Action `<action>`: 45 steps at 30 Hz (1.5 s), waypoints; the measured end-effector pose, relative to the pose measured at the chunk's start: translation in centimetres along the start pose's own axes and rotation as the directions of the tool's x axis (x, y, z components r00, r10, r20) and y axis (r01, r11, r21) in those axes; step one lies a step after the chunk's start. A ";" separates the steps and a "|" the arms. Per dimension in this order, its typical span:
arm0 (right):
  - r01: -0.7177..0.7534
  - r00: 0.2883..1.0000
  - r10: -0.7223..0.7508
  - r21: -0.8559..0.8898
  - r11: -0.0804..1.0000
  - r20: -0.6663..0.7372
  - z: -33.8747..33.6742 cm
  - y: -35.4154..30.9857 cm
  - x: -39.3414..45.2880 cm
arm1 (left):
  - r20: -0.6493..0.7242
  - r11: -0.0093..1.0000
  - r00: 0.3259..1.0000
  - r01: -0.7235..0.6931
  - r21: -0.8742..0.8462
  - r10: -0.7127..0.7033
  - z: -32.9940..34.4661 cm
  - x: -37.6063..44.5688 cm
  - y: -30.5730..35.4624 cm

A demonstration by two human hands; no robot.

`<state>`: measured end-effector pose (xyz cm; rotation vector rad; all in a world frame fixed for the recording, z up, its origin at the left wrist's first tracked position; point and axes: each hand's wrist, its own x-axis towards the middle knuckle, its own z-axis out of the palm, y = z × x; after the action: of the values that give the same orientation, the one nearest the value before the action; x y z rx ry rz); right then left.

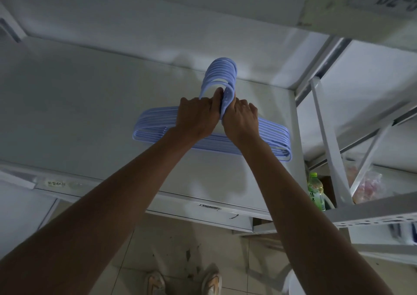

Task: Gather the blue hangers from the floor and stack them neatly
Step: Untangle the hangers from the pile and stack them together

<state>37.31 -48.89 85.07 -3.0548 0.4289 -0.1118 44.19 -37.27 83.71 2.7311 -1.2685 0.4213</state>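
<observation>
A stack of several blue hangers [274, 134] lies flat on a white shelf surface [79, 114], hooks [222, 73] pointing away from me and lined up one over another. My left hand [197, 118] grips the stack at the neck from the left, thumb against the hook bases. My right hand [241, 120] presses on the same neck from the right. Both arms reach forward, and the hands hide the middle of the stack.
A white metal shelf post [293, 123] stands just right of the hangers. Lower right, a green drink bottle [316, 191] and a bag of pinkish items [367, 186] sit on a lower shelf. Tiled floor [171, 245] and my shoes [212, 282] show below.
</observation>
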 end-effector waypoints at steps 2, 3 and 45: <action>0.011 1.000 -0.010 -0.040 0.999 0.021 -0.2 0.1 0.1 | 0.001 1.000 1.000 0.009 -0.009 -0.009 0.0 0.3 0.0; 0.016 1.000 -0.015 -0.044 0.999 0.025 -0.2 0.1 0.2 | 0.001 1.000 1.000 0.014 -0.007 -0.014 0.0 0.3 0.0; 0.297 0.897 -0.288 -0.025 0.955 -0.336 2.5 6.1 -1.6 | -0.095 0.966 0.984 -0.168 -0.198 0.152 1.7 -3.6 -7.3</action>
<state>34.26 -54.21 82.09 -3.0500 -0.0283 -0.6555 47.88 -30.24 81.16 2.4291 -1.4306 0.3847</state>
